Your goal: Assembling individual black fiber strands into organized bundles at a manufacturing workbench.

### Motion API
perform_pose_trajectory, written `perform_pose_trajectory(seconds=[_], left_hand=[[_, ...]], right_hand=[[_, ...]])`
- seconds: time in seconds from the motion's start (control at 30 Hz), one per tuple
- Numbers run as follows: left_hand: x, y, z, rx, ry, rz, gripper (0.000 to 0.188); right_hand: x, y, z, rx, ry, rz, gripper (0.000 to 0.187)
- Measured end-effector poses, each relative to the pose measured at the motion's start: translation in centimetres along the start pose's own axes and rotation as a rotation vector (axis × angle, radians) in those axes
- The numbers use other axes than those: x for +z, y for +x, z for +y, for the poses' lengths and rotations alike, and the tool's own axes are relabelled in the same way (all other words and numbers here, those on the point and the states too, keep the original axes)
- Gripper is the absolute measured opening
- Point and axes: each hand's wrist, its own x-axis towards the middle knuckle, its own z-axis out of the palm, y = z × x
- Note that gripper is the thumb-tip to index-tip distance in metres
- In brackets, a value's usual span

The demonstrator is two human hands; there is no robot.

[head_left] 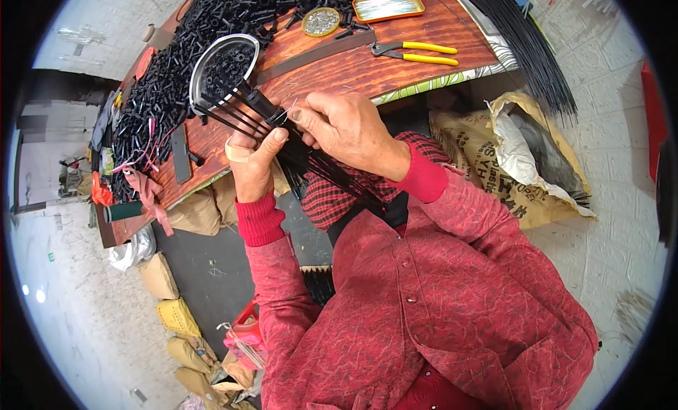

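A bundle of thin black rods [321, 168], resembling umbrella ribs, slants from above the table edge down toward my lap. My left hand [251, 171], with a tan bandage on it, is closed around the rods near a short black plastic hub [260, 102]. Several rods stick out past the hub to the upper left. From the right, my right hand [357, 131] pinches a thin pale wire [294, 104] beside the hub, thumb and forefinger together. Where the wire meets the hub is too small to make out.
On the wooden table [318, 69] lie a heap of black plastic parts [162, 92], a white-rimmed scoop [195, 74], a round dish of small metal bits [320, 21], a tray of wires [388, 6] and yellow-handled pliers [427, 53]. An open sack [470, 152] stands at right.
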Motion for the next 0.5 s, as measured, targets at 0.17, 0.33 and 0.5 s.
perform_pose_trajectory(seconds=[0.17,0.33,0.5], left_hand=[[0.1,0.0,0.0,0.000,0.005,0.010,0.045],[-0.3,-0.1,-0.2,0.017,-0.027,0.017,0.045],[0.6,0.3,1.5,0.017,-0.148,0.052,0.054]], right_hand=[[1.1,0.0,0.4,-0.099,-0.210,0.110,0.029],[1.1,-0.1,0.8,-0.165,-0.156,0.081,0.028],[0.5,-0.5,0.2,0.117,0.283,-0.085,0.017]])
